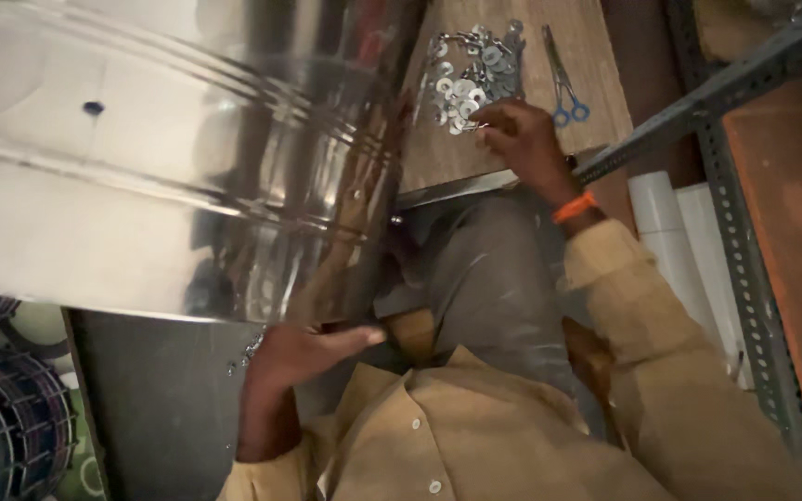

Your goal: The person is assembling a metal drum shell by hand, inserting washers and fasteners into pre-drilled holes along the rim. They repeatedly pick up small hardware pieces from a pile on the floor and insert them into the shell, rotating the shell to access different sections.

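Shiny steel drum (169, 158), nearest the viewer, rests on the flat, open left hand (313, 351) pressed under its lower rim. Beyond the drum, on the wooden table (596, 56), the right hand (522, 139) pinches washers (471, 79) from a pile; blue-handled scissors (563, 79) lie beside it.

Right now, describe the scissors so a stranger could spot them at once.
Start at the wooden board at the top of the view, right of the big shiny steel drum. Beside the pile of silvery washers that the right hand touches lie the scissors: long thin blades, blue finger loops.
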